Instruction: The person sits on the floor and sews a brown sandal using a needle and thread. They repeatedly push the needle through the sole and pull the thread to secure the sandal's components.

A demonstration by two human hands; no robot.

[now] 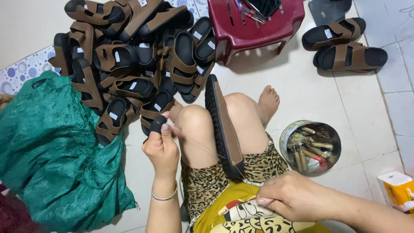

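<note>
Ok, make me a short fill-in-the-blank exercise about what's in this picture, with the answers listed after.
1. The sandal sole rests between the person's ____.
2. The pile of sandals lies beside a ____ sack.
3. The round tin of tools stands on the floor next to the person's ____ leg.
4. The left hand wears a bracelet on its ____.

Missing words: knees; green; right; wrist

White-and-orange carton [399, 190] at right edge; small white labels [117, 56] inside sandals.
</note>
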